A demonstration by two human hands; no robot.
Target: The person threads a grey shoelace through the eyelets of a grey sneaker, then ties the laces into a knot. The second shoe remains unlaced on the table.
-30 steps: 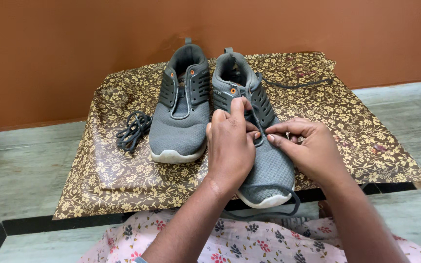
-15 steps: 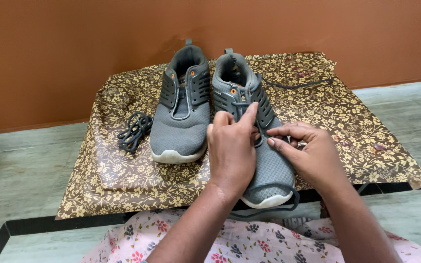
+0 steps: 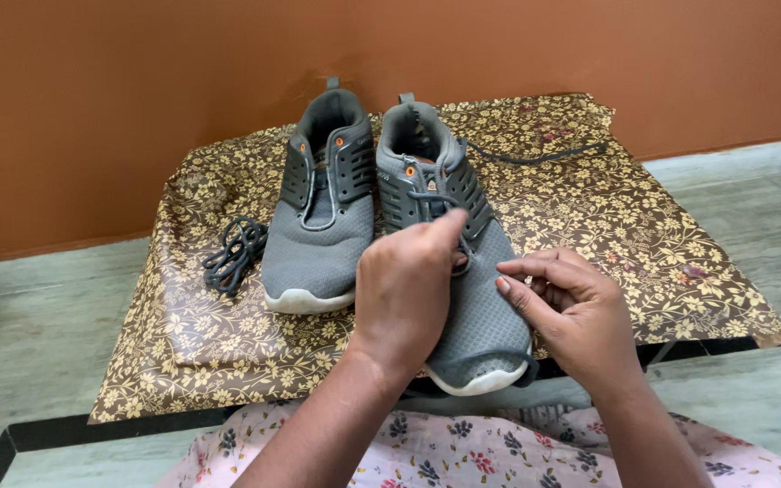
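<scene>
Two grey mesh sneakers stand side by side on a table covered in a brown and gold floral cloth. My left hand rests over the right sneaker, its fingertips pinching the dark shoelace at the lower eyelets. My right hand sits just right of that shoe, fingers curled on the lace where it comes round the toe. The lace's other end trails off to the back right. The left sneaker has no lace in it and is untouched.
A bundled dark spare lace lies left of the left sneaker. An orange-brown wall stands right behind the table. Pale floor tiles surround it. My lap in pink floral fabric is at the bottom edge.
My left hand slid down the right sneaker's front from the upper eyelets to the lower ones. My right hand drew back slightly to the right. The view shifted a little.
</scene>
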